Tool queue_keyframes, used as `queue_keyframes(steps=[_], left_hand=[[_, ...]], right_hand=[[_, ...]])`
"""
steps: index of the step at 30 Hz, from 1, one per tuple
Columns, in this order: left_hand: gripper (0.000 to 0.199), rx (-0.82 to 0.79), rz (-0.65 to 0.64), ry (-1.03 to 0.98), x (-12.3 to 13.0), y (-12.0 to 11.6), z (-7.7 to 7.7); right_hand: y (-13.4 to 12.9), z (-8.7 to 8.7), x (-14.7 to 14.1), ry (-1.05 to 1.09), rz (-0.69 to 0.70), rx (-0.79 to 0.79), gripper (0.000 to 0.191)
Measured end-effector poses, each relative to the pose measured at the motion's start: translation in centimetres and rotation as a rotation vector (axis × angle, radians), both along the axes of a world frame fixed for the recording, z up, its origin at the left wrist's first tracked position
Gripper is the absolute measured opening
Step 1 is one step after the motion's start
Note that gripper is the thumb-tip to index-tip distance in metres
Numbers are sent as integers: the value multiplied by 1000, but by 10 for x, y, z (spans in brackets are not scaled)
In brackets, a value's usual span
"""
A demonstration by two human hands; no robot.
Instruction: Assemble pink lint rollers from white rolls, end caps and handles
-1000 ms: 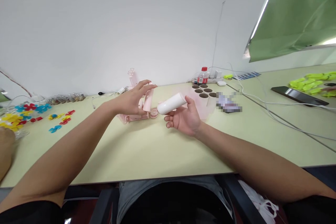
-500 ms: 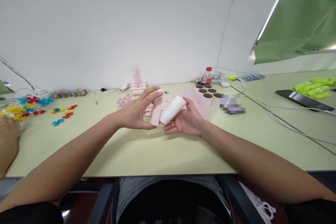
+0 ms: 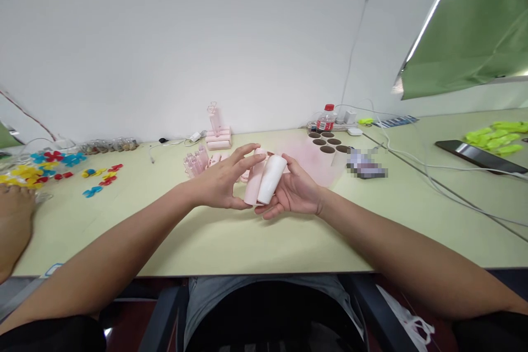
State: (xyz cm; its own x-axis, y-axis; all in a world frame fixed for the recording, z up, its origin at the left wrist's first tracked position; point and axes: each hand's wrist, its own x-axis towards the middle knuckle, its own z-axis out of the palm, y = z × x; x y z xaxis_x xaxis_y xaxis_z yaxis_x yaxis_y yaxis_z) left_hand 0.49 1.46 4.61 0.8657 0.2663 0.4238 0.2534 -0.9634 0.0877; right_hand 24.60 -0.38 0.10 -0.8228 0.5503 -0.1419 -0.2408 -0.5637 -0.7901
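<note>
Between thumb and fingers, my left hand [image 3: 220,179] grips a pink half-round shell [image 3: 254,179] by its two ends. A white roll [image 3: 273,179] lies tilted against the shell's right side, its lower end close to the shell's lower end. My right hand [image 3: 297,190] holds the roll from the right, thumb near its top and the other fingers beneath it. Behind my left hand, several pink parts [image 3: 197,162] stand on the table. Farther back, a pink piece with a wire frame [image 3: 214,121] stands on stacked pink shells [image 3: 218,140].
Several brown cardboard tubes [image 3: 328,149] stand at the back right beside a bottle with a red cap [image 3: 325,118]. A phone [image 3: 480,157] and white cables lie farther right. Coloured plastic pieces [image 3: 53,162] and another person's hand [image 3: 16,214] are at the left.
The white roll has turned more upright and come up against the pink shell. The shell and my left hand have shifted slightly right, uncovering more of the pink parts behind.
</note>
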Motion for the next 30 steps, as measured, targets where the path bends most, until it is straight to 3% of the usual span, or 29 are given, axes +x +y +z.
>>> queue_keyframes(steps=[5, 8, 12, 16, 21, 30], left_hand=[[104, 44, 9, -9, 4, 2, -18], [101, -53, 51, -25, 9, -4, -24], [96, -417, 151, -281, 23, -11, -26], [63, -800, 320, -552, 48, -13, -29], [50, -1056, 259, -747, 66, -19, -39], [44, -1150, 132, -868, 61, -27, -47]], right_hand=[[-8, 0, -9, 79, -118, 36, 86], [-10, -2, -15, 69, -271, 81, 73], [-8, -7, -19, -33, -464, 190, 59], [-6, -17, -21, -173, -611, 362, 56], [-7, -29, -26, -217, -605, 510, 63], [-7, -46, -33, -115, -612, 596, 59]])
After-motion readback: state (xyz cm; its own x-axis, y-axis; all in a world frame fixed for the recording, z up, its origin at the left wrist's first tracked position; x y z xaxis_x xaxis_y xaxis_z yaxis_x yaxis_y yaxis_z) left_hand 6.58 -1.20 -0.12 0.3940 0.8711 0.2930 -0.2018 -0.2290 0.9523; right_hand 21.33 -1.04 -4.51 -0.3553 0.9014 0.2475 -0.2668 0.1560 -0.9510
